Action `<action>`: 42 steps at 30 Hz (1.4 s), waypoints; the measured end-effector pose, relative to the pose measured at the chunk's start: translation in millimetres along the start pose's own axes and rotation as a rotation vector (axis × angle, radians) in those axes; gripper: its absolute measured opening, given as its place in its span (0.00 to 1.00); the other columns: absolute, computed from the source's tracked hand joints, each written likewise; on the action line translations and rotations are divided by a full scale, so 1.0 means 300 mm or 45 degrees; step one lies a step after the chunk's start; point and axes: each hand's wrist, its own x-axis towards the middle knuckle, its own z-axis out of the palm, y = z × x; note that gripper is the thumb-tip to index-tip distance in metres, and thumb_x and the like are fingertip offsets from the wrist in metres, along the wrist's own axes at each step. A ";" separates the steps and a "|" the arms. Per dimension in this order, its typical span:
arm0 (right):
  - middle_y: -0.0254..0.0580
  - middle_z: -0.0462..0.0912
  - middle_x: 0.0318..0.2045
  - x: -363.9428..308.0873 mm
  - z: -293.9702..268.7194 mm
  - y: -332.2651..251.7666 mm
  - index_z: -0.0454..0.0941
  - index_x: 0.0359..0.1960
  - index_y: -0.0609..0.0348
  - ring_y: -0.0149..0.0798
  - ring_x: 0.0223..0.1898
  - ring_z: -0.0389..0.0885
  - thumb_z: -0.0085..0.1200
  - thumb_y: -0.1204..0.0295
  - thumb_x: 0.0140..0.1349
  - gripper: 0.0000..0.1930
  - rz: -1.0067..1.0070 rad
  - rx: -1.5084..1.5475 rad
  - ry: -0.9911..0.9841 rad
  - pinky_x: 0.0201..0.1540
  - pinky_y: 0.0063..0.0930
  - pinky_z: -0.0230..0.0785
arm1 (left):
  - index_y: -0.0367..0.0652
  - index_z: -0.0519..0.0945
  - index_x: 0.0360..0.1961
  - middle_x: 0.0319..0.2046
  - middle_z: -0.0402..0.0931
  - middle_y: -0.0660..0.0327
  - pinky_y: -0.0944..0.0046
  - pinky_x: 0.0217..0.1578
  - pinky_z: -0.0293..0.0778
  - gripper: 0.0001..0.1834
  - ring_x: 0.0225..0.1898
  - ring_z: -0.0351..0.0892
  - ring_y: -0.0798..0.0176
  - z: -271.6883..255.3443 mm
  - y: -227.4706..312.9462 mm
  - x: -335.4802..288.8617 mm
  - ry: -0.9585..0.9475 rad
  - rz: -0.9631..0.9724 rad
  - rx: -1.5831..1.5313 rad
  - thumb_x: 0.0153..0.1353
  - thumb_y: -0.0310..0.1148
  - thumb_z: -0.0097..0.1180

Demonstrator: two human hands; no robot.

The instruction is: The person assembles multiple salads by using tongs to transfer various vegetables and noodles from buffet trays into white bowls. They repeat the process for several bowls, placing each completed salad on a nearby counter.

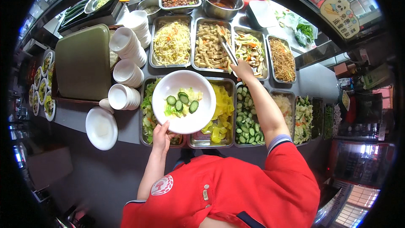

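Observation:
My left hand is closed on the near rim of a white bowl, thumb on top. Inside the bowl lie several cucumber slices and some shredded pale-green lettuce. My right arm reaches forward, and the right hand grips metal tongs. The tips of the tongs are over the right side of a steel tray of brown tofu-like strips. Right beside the hand is a tray of mixed sliced vegetables. Whether the tongs hold any food I cannot tell.
Stacked white bowls and a white plate stand at left, near a large olive tray. Trays of bean sprouts, yellow strips, cucumber and noodles surround my hands. A steel pot stands behind.

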 end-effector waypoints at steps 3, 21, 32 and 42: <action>0.40 0.76 0.23 -0.033 -0.071 0.070 0.74 0.41 0.65 0.33 0.15 0.74 0.51 0.59 0.63 0.18 -0.070 0.142 -0.130 0.21 0.30 0.70 | 0.36 0.72 0.52 0.42 0.79 0.56 0.70 0.29 0.83 0.16 0.36 0.82 0.66 0.050 0.005 0.028 0.025 0.014 -0.015 0.67 0.34 0.51; 0.30 0.72 0.19 -0.562 -0.371 -0.005 0.76 0.44 0.60 0.24 0.14 0.68 0.59 0.59 0.60 0.18 -0.326 0.138 -0.401 0.15 0.23 0.61 | 0.41 0.76 0.44 0.38 0.80 0.61 0.69 0.31 0.78 0.14 0.35 0.81 0.69 0.229 -0.028 0.173 0.067 0.037 0.035 0.65 0.40 0.54; 0.35 0.78 0.22 -0.620 -0.251 -0.069 0.75 0.41 0.58 0.29 0.16 0.74 0.61 0.58 0.58 0.18 -0.298 -0.013 -0.439 0.19 0.25 0.67 | 0.37 0.73 0.49 0.40 0.79 0.57 0.67 0.33 0.81 0.17 0.37 0.82 0.65 0.109 -0.018 0.115 0.120 0.059 -0.033 0.66 0.38 0.53; 0.37 0.76 0.23 -0.456 -0.131 -0.157 0.73 0.43 0.64 0.28 0.17 0.73 0.64 0.53 0.51 0.28 -0.410 0.045 -0.292 0.19 0.25 0.68 | 0.36 0.72 0.52 0.41 0.79 0.57 0.67 0.33 0.79 0.18 0.39 0.81 0.66 -0.002 -0.005 0.033 0.121 0.060 -0.052 0.66 0.37 0.52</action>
